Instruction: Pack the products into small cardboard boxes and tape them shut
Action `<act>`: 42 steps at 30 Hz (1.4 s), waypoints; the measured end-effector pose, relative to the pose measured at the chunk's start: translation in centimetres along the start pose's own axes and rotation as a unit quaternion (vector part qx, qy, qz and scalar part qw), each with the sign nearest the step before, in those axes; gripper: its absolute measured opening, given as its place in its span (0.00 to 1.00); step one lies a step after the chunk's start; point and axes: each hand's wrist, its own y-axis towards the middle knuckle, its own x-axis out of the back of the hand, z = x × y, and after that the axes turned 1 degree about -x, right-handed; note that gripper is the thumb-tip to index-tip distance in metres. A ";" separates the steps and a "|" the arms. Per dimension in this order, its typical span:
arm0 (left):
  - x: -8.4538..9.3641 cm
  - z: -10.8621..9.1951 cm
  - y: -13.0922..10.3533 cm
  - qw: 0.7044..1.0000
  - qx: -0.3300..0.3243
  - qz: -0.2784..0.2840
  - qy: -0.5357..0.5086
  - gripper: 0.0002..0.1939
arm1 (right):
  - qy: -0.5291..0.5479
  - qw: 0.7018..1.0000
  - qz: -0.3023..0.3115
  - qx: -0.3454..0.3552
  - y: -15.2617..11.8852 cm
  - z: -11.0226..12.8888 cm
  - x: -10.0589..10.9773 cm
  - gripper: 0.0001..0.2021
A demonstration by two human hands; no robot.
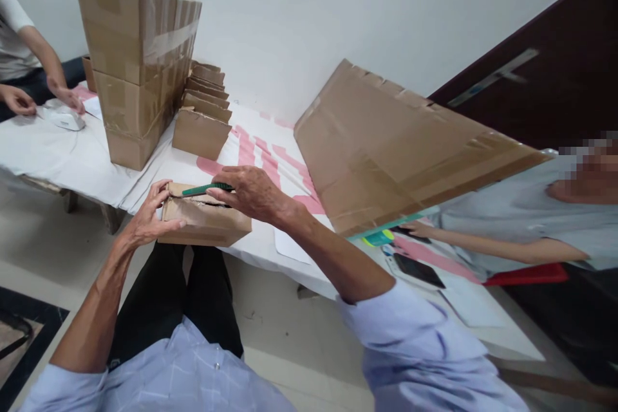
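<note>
A small brown cardboard box (207, 222) lies at the near edge of a table covered in white and pink cloth (261, 141). My left hand (152, 215) grips the box's left end, thumb across its front face. My right hand (251, 192) rests on the box's top and holds a green knife-like tool (205, 189) flat along the top seam, its tip pointing left.
A tall stack of taped cartons (135, 64) stands at the back left, with a row of small open boxes (203, 116) beside it. A large flattened carton (396, 141) leans at right. A person's hands (43, 96) work at far left; another person (555, 219) sits at right by a phone (418, 269).
</note>
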 end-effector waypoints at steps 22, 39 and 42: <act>-1.4 0.0 0.8 0.999 -0.037 0.029 0.023 0.35 | -0.036 0.999 0.014 -0.034 -2.9 -0.9 0.2 0.16; -1.0 -0.7 0.8 0.998 -0.002 0.036 0.047 0.42 | -0.038 0.992 -0.002 -0.121 -11.6 -7.6 3.0 0.16; -0.8 -0.8 1.2 0.998 0.003 0.036 0.048 0.46 | -0.013 0.983 -0.069 -0.169 -14.3 -10.0 3.1 0.17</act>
